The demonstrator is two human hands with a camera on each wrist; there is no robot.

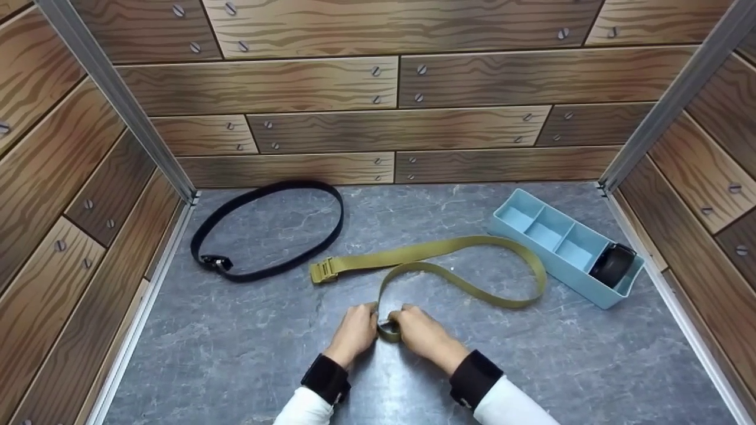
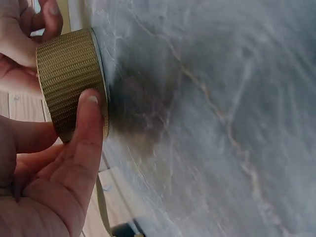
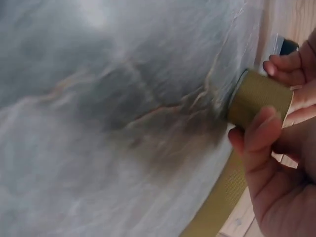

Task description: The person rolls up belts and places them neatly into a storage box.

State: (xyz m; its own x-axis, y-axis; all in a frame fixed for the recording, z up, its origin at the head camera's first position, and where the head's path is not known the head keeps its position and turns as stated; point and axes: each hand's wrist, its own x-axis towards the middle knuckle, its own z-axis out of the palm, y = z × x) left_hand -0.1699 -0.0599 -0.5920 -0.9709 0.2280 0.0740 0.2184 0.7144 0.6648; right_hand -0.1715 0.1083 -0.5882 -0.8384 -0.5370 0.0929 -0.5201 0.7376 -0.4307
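An olive webbing belt [image 1: 508, 301] lies in a long loop across the middle, its olive buckle [image 1: 323, 270] on the left. The near end of it is bent into a small round coil [image 1: 388, 336] between my hands, standing on edge close over the tabletop. My left hand [image 1: 356, 332] pinches the coil's left side; in the left wrist view a fingertip [image 2: 90, 101] presses flat on the ribbed webbing. From the other side my right hand [image 1: 424, 334] grips the coil, with thumb and fingers around it in the right wrist view. The coil's inside is mostly hidden by the hands.
A black belt [image 1: 277, 271] lies in an open loop at the back left, its dark buckle [image 1: 216, 262] at the near end. To the right, a light blue divided box [image 1: 552, 274] holds a rolled black belt [image 1: 613, 264] in its nearest compartment. Wood-patterned walls enclose the grey marbled tabletop [image 1: 236, 354].
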